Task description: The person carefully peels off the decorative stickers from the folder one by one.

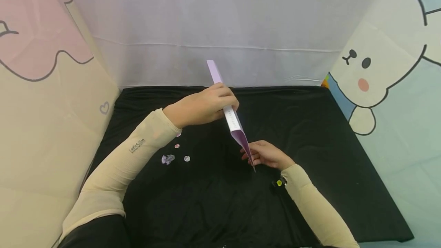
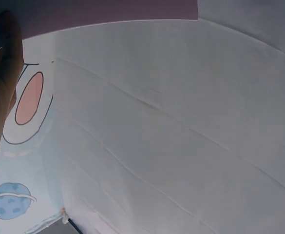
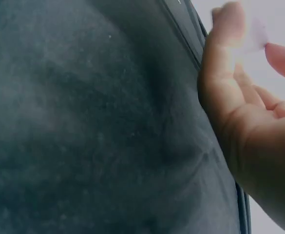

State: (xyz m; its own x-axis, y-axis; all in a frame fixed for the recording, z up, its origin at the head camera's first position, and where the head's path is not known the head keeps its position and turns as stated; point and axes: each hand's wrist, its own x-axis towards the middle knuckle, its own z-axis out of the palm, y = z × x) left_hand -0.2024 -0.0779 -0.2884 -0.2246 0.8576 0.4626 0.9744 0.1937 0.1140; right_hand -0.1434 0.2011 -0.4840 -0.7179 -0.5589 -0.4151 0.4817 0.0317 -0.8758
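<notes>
In the head view my left hand (image 1: 208,104) grips a lilac folder (image 1: 215,72) by its narrow edge, above the black cloth. White print-bearing spine faces up, and the near cover hangs bent downward. In the left wrist view the folder's purple panel (image 2: 108,12) spans the top, with a finger lying against it. My right hand (image 1: 267,154) is beside the folder's lower corner, some fingertips partly behind it. From the right wrist, a small pale pink piece (image 3: 256,38) shows between thumb and fingers; glare blurs its shape.
Small stickers lie on the black cloth (image 1: 206,209) left of centre: a purple one (image 1: 168,159), a round white one (image 1: 187,159) and a pink one (image 1: 177,146). Another is partly covered by the left sleeve (image 1: 138,152). Fabric walls (image 1: 220,18) enclose the back and sides.
</notes>
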